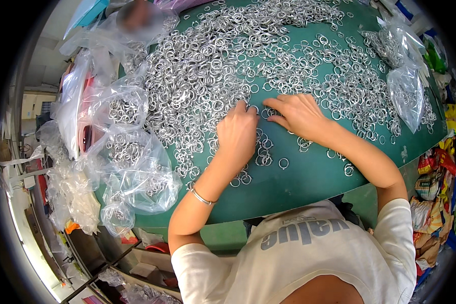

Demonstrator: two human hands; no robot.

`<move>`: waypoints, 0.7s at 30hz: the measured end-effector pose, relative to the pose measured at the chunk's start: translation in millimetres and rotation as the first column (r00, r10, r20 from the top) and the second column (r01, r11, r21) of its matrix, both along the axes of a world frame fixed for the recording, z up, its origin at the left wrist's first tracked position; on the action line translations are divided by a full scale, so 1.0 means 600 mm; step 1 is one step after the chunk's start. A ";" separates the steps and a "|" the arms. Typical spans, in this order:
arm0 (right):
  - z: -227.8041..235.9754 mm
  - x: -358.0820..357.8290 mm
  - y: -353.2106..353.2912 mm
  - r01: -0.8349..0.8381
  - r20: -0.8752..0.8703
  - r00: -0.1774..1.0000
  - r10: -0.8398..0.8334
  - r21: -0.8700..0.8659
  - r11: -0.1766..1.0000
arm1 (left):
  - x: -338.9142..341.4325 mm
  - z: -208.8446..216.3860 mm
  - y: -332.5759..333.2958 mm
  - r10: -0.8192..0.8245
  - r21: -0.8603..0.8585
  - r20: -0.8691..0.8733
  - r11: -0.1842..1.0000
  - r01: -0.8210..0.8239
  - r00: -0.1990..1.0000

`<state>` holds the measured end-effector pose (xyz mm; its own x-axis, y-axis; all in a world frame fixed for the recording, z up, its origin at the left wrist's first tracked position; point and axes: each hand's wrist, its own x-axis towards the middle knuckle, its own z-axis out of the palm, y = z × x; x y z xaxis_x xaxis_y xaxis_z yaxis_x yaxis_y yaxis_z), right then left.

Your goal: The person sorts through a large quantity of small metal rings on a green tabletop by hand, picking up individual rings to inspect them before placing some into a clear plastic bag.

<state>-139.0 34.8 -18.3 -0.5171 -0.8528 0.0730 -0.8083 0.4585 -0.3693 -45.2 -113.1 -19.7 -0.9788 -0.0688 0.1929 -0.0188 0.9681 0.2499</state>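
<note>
Silvery metal rings (187, 76) cover much of the green tabletop (289, 187) in a thick heap. At the heap's near edge is my left hand (237, 130), its fingers bent down and closed among the rings; whatever they hold is hidden. Just to its right, my right hand (301, 117) reaches in from the right with its thumb and index finger apart. A few rings (272, 112) lie between that thumb and finger, apparently on the table. Several loose rings (263, 152) sit below, between my two hands. One single ring (283, 163) lies apart nearer to me.
Clear plastic bags with rings (152, 177) crowd the table's left side. Another clear bag (408, 99) rests at the right edge, beside a scattered patch of rings (359, 96). Colourful packages (430, 177) stand beyond the right side. A blurred patch (135, 19) shows at the far left.
</note>
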 end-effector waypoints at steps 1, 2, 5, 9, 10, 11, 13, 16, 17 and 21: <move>-0.002 -0.004 0.003 0.010 -0.003 1.000 -0.010 -0.041 0.999 | -0.002 0.001 0.001 0.003 -0.008 0.028 1.000 -0.003 1.000; -0.006 -0.009 0.010 0.018 -0.005 1.000 -0.018 -0.083 0.996 | -0.002 0.000 -0.001 -0.007 -0.020 0.020 1.000 0.007 1.000; 0.008 -0.021 0.041 0.063 0.110 0.993 -0.052 -0.096 0.993 | 0.001 -0.008 -0.009 -0.017 0.125 -0.024 0.992 0.020 1.000; 0.041 -0.035 0.067 0.261 0.289 0.924 -0.248 -0.006 0.965 | 0.018 0.028 -0.020 0.048 0.926 0.182 0.327 -0.187 0.982; 0.048 -0.039 0.071 0.315 0.312 0.897 -0.312 0.042 0.948 | 0.022 0.042 -0.027 -0.053 0.936 0.322 -0.134 -0.326 0.945; 0.054 -0.041 0.075 0.304 0.300 0.900 -0.317 0.090 0.948 | 0.028 0.043 -0.025 -0.076 0.915 0.239 -0.317 -0.251 0.968; 0.046 -0.028 0.074 0.199 0.189 0.966 -0.179 -0.095 0.975 | 0.052 0.028 -0.026 -0.163 0.816 0.044 -0.564 -0.130 0.986; 0.015 -0.017 0.067 0.037 0.021 0.999 -0.035 -0.163 0.986 | 0.075 0.023 -0.014 -0.093 0.707 0.057 -0.699 -0.106 0.994; 0.013 -0.016 0.068 0.044 0.021 0.999 -0.042 -0.112 0.993 | 0.079 0.015 -0.012 -0.065 0.684 0.104 -0.720 -0.119 0.992; 0.023 -0.032 0.088 0.121 -0.027 0.992 -0.122 -0.035 0.992 | 0.095 0.021 0.002 0.020 0.835 0.200 -0.526 -0.160 0.980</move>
